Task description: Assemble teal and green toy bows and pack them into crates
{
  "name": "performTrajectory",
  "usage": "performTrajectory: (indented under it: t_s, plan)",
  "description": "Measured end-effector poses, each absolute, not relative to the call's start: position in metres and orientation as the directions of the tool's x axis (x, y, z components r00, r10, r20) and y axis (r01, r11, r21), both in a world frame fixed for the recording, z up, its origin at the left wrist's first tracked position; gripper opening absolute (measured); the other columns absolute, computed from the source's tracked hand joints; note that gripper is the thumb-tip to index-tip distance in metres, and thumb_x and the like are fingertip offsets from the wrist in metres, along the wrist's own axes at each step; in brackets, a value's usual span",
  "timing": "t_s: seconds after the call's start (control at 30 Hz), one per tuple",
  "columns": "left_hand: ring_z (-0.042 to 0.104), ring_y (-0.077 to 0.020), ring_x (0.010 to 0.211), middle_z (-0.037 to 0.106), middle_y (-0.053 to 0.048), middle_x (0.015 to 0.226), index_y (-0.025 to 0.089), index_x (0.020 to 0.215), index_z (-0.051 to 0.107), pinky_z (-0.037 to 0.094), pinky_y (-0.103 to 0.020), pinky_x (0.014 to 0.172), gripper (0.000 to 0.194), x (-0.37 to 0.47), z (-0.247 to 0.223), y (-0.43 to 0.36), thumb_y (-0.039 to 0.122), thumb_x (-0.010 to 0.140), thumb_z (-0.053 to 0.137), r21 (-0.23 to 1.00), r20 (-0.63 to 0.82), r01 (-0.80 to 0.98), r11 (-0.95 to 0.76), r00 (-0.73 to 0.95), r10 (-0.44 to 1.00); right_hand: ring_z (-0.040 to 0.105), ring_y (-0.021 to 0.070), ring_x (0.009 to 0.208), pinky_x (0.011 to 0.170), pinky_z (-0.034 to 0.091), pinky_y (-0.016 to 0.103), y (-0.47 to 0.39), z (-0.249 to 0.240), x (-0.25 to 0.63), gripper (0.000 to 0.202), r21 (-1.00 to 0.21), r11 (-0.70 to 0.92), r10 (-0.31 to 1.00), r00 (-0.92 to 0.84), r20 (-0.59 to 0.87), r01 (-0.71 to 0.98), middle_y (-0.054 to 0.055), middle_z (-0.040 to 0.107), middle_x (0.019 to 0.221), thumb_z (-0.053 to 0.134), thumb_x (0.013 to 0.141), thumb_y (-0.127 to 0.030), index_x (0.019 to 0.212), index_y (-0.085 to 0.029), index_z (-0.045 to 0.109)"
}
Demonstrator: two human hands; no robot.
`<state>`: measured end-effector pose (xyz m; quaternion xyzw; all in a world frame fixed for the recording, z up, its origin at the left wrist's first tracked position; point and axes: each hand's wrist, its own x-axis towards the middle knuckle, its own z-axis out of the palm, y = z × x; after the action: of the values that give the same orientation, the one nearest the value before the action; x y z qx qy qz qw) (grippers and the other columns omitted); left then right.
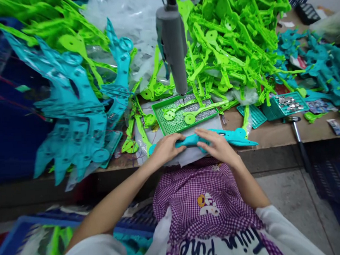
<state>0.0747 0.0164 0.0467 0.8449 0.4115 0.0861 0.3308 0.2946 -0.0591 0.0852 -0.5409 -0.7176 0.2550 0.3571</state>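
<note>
A long turquoise plastic part [236, 137] lies crosswise at the front edge of the bench, its pointed end to the right. Around its left half my left hand [168, 148] is closed, thumb on the near side and fingers over the far side. Closer to the middle, my right hand [216, 144] grips the same part in a similar way. Just beyond is a green perforated tray [170, 125] of small silvery screws, with lime-green plastic pieces [190, 118] lying across it. A grey hanging electric screwdriver [173, 45] points down above the tray.
Lime-green parts [234, 41] are heaped at the back. Stacked turquoise parts [80, 98] stand at the left; more turquoise parts [326, 70] lie right. A small box of metal discs [290, 103] and a black-handled tool [297, 132] sit at the right front. A blue crate [17, 231] is below left.
</note>
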Motion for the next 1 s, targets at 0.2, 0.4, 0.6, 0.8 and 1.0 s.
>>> performTrajectory:
  t_s: [0.2,0.4,0.6,0.8,1.0]
  plan:
    - [0.068,-0.0267,0.101,0.072,-0.009,0.111,0.019,0.108,0.069,0.053,-0.041,0.09,0.028,0.075,0.045,0.012,0.027,0.081,0.067,0.635,-0.095,0.633,-0.444,0.634,0.767,0.035,0.0222,0.147,0.119,0.032,0.047,0.058,0.147,0.271,0.059,-0.787,0.479,0.832,0.084,0.548,0.389,0.004,0.051,0.146,0.045,0.092,-0.062,0.139,-0.026,0.047]
    - [0.069,-0.0277,0.1,0.073,-0.01,0.111,0.019,0.109,0.069,0.055,-0.042,0.085,0.029,0.076,0.051,0.011,0.025,0.081,0.068,0.642,-0.114,0.637,-0.427,0.63,0.768,0.062,0.0206,0.095,0.084,0.056,0.039,0.114,0.137,0.241,0.045,-0.868,0.413,0.909,-0.059,0.413,0.276,0.001,0.064,0.089,0.071,0.075,-0.059,0.097,-0.022,0.062]
    - [0.067,-0.0285,0.103,0.072,-0.008,0.109,0.02,0.108,0.068,0.054,-0.042,0.086,0.026,0.075,0.049,0.01,0.025,0.082,0.068,0.64,-0.123,0.639,-0.427,0.634,0.763,0.059,0.014,0.06,0.061,0.053,0.031,0.091,0.098,0.224,0.041,-0.959,0.259,0.954,0.124,0.272,0.114,-0.003,0.056,0.06,0.065,0.079,-0.062,0.083,-0.021,0.06]
    - [0.066,-0.0285,0.103,0.07,-0.007,0.109,0.021,0.107,0.067,0.053,-0.042,0.083,0.024,0.076,0.052,0.009,0.027,0.084,0.067,0.631,-0.145,0.651,-0.421,0.633,0.761,0.051,0.0112,0.047,0.054,0.049,0.029,0.089,0.088,0.216,0.048,-0.962,0.261,0.941,0.201,0.271,0.077,-0.006,0.049,0.052,0.057,0.081,-0.069,0.076,-0.022,0.06]
    - [0.065,-0.0289,0.105,0.07,-0.007,0.11,0.021,0.109,0.066,0.053,-0.04,0.081,0.025,0.077,0.054,0.008,0.027,0.085,0.068,0.63,-0.16,0.659,-0.412,0.629,0.761,0.05,0.0108,0.045,0.052,0.048,0.028,0.088,0.084,0.216,0.049,-0.954,0.291,0.931,0.207,0.3,0.072,-0.006,0.049,0.051,0.056,0.081,-0.07,0.077,-0.022,0.061]
